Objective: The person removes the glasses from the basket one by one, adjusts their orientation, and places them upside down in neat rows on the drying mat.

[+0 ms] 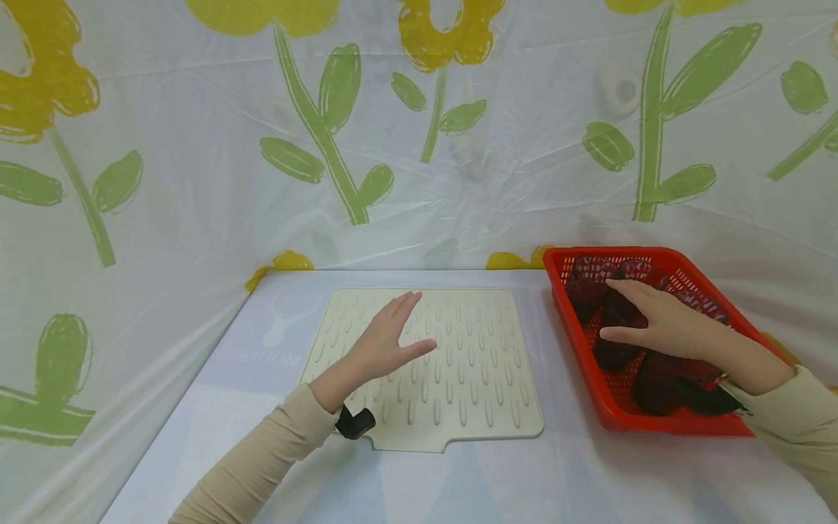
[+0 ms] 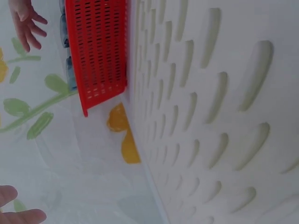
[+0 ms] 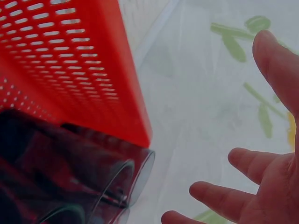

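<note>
My left hand [image 1: 381, 342] hovers over a cream mat [image 1: 458, 364] with rows of raised oval ridges, thumb and fingers spread, holding nothing. My right hand [image 1: 674, 324] is above a red plastic basket [image 1: 592, 378], its fingers also spread and apart from the contents. Inside the basket lie several dark, see-through drinking glasses [image 1: 657, 375]. In the right wrist view, the glasses [image 3: 93, 163] lie on their sides with round rims showing, and the right hand [image 3: 266, 186] holds nothing. Part of the basket's contents is hidden behind the right hand and forearm.
A pale patterned cloth [image 1: 249, 386] covers the table. Behind it hangs a white sheet [image 1: 458, 204] printed with yellow flowers and green leaves. The basket stands to the right of the mat. A black strap camera [image 1: 356, 422] sits on the left wrist.
</note>
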Demonstrator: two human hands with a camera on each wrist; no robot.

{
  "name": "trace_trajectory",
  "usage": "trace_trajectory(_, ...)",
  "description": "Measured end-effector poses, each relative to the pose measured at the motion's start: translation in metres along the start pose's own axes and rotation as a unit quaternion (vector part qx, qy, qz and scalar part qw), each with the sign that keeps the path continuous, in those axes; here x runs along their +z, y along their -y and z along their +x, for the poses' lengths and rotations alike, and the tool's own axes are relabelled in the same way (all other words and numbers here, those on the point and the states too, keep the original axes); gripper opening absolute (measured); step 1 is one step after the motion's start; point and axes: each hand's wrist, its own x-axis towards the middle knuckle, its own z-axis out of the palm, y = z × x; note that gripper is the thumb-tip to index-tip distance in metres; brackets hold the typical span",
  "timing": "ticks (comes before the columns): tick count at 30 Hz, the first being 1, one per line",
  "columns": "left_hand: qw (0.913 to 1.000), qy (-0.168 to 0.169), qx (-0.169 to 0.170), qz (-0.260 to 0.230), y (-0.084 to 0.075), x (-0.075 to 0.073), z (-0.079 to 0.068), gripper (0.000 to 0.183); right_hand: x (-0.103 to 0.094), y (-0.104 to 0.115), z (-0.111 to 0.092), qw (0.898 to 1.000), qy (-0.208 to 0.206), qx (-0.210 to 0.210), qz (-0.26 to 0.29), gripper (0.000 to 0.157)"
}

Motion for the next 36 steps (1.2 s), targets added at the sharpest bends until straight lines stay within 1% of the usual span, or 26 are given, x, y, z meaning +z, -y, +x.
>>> trace_trajectory(2,0.9999,-0.008,0.006,-0.005,-0.002,0.001,0.0,0.08,0.001,-0.006,-0.005,1.0,-0.001,0.005,-0.003,0.087)
trace_trajectory(5,0.9998,-0.016,0.006,-0.011,-0.005,0.001,-0.001,0.079,0.002,-0.014,-0.013,1.0,-0.004,0.013,-0.008,0.086)
trace_trajectory(14,0.999,-0.013,-0.006,-0.042,-0.01,0.005,-0.001,0.079,0.011,-0.036,-0.031,0.999,-0.008,0.035,-0.019,0.086)
trace_trajectory(19,0.9982,-0.007,-0.007,-0.059,-0.013,0.008,-0.001,0.079,0.017,-0.05,-0.041,0.999,-0.011,0.045,-0.008,0.088)
trace_trajectory(24,0.9978,-0.001,-0.008,-0.065,-0.017,0.011,-0.001,0.078,0.022,-0.059,-0.047,0.998,-0.007,0.07,0.001,0.093)
trace_trajectory(30,0.996,0.015,-0.015,-0.087,-0.02,0.014,-0.001,0.078,0.026,-0.066,-0.052,0.996,-0.013,0.087,0.002,0.097)
trace_trajectory(36,0.9937,0.028,-0.018,-0.107,-0.024,0.018,0.001,0.079,0.03,-0.072,-0.055,0.993,-0.002,0.118,0.005,0.101)
